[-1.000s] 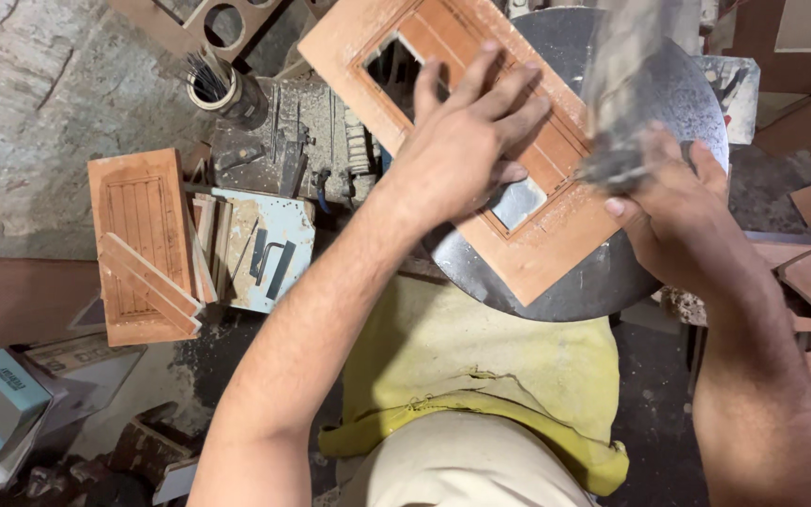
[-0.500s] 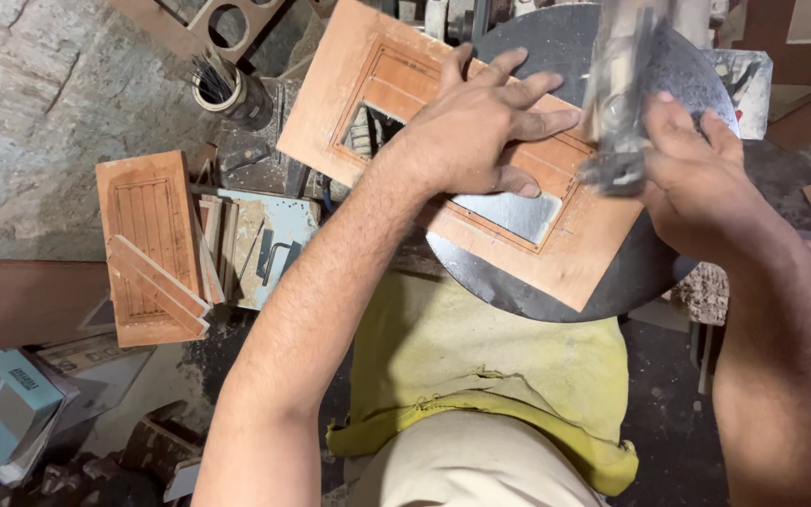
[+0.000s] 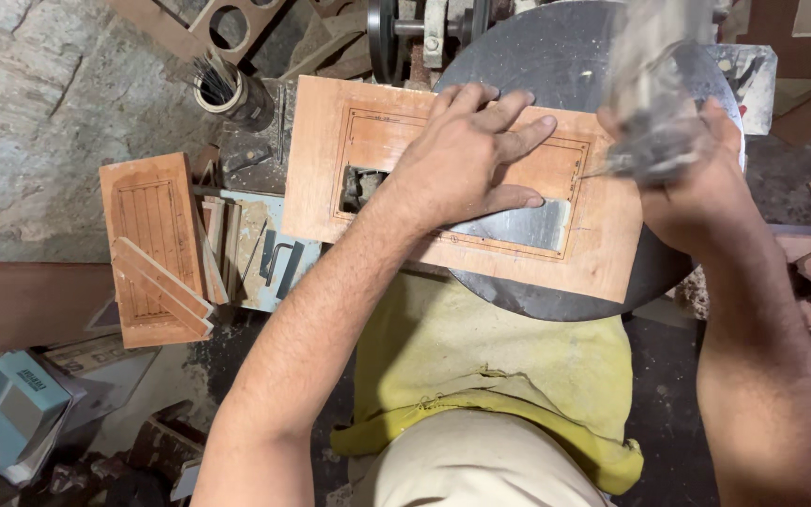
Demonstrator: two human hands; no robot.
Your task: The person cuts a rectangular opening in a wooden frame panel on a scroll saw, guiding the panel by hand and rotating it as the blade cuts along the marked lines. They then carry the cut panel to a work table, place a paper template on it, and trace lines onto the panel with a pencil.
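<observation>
A flat orange-brown wooden panel [image 3: 330, 160] with a drawn rectangular outline and a cut-out slot lies on a round dark metal table [image 3: 556, 56]. My left hand [image 3: 466, 155] presses flat on the panel's middle, fingers spread. My right hand [image 3: 692, 183] is at the panel's right end, gripping a blurred grey tool [image 3: 654, 103] that stands over the panel's upper right part. The slot shows the metal table beneath.
To the left lies a smaller grooved wooden panel [image 3: 147, 249] with loose strips on it, beside a tray of wood pieces [image 3: 260, 249]. A tin of thin rods [image 3: 222, 89] stands behind. A pale blue box [image 3: 11, 408] sits at lower left.
The panel has been turned counter-clockwise and now lies nearly level across the table. My left hand stayed pressed on it; my right hand and the tool shifted slightly right.
</observation>
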